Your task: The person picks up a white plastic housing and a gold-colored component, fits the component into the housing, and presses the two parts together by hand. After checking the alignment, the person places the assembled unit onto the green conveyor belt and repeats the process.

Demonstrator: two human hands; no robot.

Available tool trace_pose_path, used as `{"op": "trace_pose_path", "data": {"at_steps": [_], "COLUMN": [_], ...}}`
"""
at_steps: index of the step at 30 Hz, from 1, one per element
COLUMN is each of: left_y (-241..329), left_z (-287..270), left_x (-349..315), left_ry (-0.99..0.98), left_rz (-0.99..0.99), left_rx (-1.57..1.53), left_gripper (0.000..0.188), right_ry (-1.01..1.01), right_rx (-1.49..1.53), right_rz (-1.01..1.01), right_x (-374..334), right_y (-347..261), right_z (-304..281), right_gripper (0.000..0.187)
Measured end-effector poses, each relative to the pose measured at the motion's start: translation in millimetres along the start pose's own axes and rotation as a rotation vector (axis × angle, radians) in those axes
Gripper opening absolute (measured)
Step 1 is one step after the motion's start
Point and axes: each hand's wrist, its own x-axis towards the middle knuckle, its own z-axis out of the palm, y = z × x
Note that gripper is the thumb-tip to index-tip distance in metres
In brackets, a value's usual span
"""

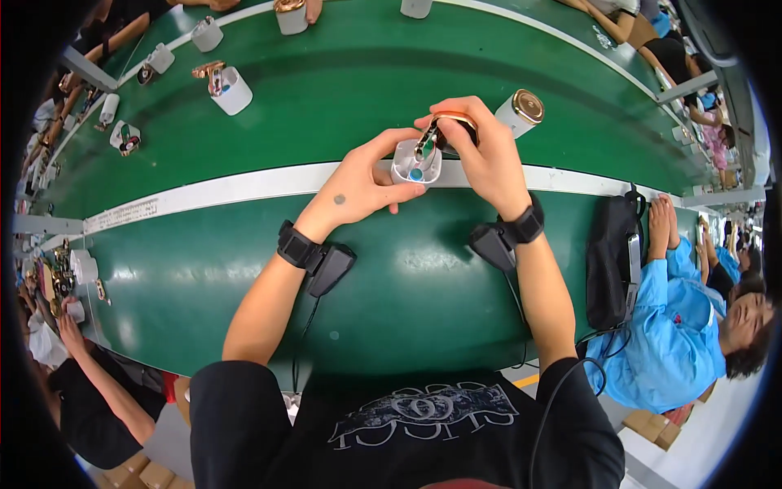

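Note:
My left hand (358, 187) wraps round a small white plastic housing (403, 173), open at the top, with a round blue-green spot inside. In my right hand (497, 167) is a dark cap with a gold rim (458, 130), tilted above the housing's right side. A thin dark and metallic inner part (425, 145) runs from the cap down into the housing, and my fingers hide some of it. Both hands are over the white rail. Just beyond my right hand stands a white housing with a gold lid (521, 112). Each wrist wears a black strapped device.
A white rail (244, 186) divides my green tabletop (407, 277) from a green belt (326, 106) carrying several white housings, one with its gold top tipped open (232, 91). At right lies a black bag (611, 265), beside a person in blue. Cables hang from both wrist devices.

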Motion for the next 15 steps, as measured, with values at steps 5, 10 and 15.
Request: {"op": "trace_pose_path", "data": {"at_steps": [5, 10, 15], "left_y": [-13.6, 0.5, -1.7], "left_z": [8.9, 12.4, 13.8], "left_x": [-1.4, -2.9, -2.7], "left_ry": [-0.02, -0.013, 0.008], "left_rz": [0.039, -0.053, -0.105], "left_rx": [-0.033, 0.014, 0.036], "left_gripper": [0.058, 0.049, 0.044], "right_ry": [-0.002, -0.086, -0.067], "right_rx": [-0.18, -0.083, -0.14], "right_rz": [-0.136, -0.228, -0.262], "right_x": [-10.7, -9.0, -6.8], "right_y": [-14.1, -11.5, -4.3], "right_z": [12.8, 24.1, 28.5], "right_gripper": [0.024, 0.027, 0.033]}}
